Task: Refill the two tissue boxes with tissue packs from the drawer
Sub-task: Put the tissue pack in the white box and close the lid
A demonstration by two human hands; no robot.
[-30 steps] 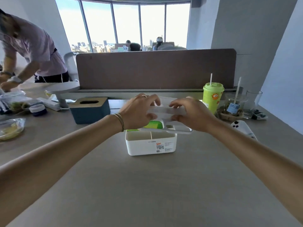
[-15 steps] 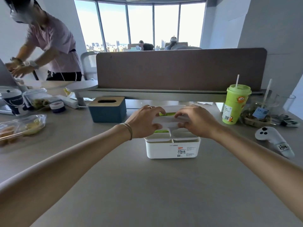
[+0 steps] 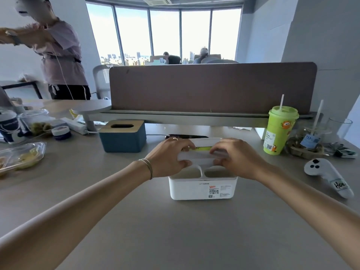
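Pinching flat white plastic lid (image 3: 200,156), left hand (image 3: 169,158), right hand (image 3: 236,158), over rounded white box (image 3: 202,187)

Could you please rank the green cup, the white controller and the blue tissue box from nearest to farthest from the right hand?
From the right hand:
1. Green cup, to its right, toward the divider.
2. White controller, farther right.
3. Blue tissue box, off to the left, past the left hand.

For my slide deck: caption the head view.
Both hands, left hand and right hand, grip the white lid over the white tissue box; blue tissue box waits.
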